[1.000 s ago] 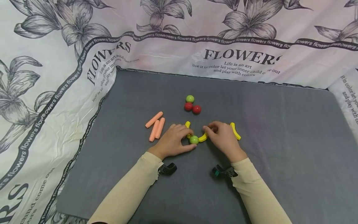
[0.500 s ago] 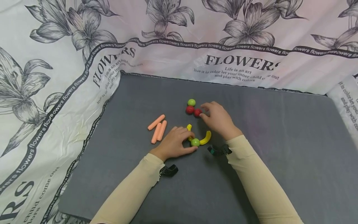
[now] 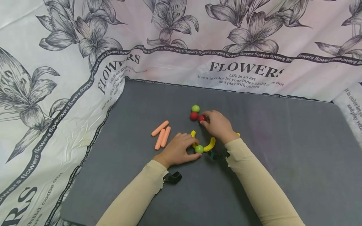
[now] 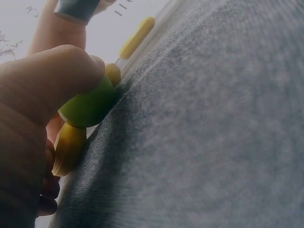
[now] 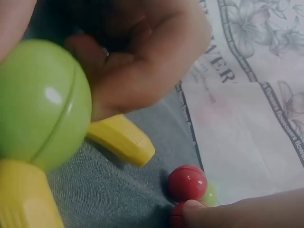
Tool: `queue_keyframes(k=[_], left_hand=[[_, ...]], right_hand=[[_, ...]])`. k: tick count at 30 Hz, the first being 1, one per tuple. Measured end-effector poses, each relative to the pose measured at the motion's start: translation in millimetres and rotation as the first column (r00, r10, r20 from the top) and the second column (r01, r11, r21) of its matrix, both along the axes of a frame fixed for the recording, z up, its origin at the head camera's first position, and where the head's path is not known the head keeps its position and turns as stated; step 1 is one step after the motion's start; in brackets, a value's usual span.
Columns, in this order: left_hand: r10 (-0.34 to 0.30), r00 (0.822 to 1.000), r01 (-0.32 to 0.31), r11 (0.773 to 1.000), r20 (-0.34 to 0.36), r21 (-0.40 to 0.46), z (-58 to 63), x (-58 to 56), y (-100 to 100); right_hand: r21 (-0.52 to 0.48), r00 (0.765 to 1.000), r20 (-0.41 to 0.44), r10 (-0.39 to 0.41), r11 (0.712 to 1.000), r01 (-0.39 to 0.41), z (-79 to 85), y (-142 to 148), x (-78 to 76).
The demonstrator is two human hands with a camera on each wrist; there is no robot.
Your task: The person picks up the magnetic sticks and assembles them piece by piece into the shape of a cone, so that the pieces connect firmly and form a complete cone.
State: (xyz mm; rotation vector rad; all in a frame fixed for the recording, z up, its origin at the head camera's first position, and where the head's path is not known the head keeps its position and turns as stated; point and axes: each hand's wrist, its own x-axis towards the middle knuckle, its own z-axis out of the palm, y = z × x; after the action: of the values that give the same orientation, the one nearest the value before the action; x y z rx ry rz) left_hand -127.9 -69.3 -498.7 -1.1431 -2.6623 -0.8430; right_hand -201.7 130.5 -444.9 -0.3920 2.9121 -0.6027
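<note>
My left hand (image 3: 179, 149) grips a glossy green ball (image 3: 199, 149) between thumb and fingers, low on the grey table. Two small yellow toy bananas meet the ball: one banana (image 3: 210, 144) curves off to its right, the other (image 3: 193, 134) points away behind my left fingertips. Farther back, my right hand (image 3: 219, 125) pinches a red ball (image 3: 202, 118) between thumb and fingers. Beside it lie a second red ball (image 3: 194, 116) and another green ball (image 3: 195, 108). In the right wrist view a fingertip presses the nearer red ball, partly covering it.
Several orange sticks (image 3: 160, 139) lie left of my left hand. A further yellow piece (image 3: 238, 134) shows beyond my right wrist, mostly hidden. White flower-printed sheeting (image 3: 175, 66) borders the grey table (image 3: 282, 150) at the back and left.
My right hand has left the banana at the green ball and moved up and away to the red ball, now between its fingers. The left hand keeps its grip on the green ball.
</note>
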Motion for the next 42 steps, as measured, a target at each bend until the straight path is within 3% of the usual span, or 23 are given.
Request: queue_keyframes(k=[14, 29, 42], left_hand=[[-0.001, 1.000, 0.002, 1.000, 0.011, -0.014, 4.2, -5.1, 0.0], [0.006, 0.999, -0.005, 1.000, 0.038, -0.030, 2.6, -2.5, -2.3], [-0.005, 1.000, 0.006, 1.000, 0.031, -0.023, -0.5, -0.8, -2.5]], right_hand=[[-0.136, 0.999, 0.038, -0.034, 0.990, 0.039, -0.1, 10.3, 21.3], [-0.151, 0.997, 0.058, -0.044, 0.987, 0.053, -1.9, 28.8, 48.3], [-0.191, 0.986, 0.131, -0.106, 0.973, 0.130, -7.7, 40.9, 58.7]])
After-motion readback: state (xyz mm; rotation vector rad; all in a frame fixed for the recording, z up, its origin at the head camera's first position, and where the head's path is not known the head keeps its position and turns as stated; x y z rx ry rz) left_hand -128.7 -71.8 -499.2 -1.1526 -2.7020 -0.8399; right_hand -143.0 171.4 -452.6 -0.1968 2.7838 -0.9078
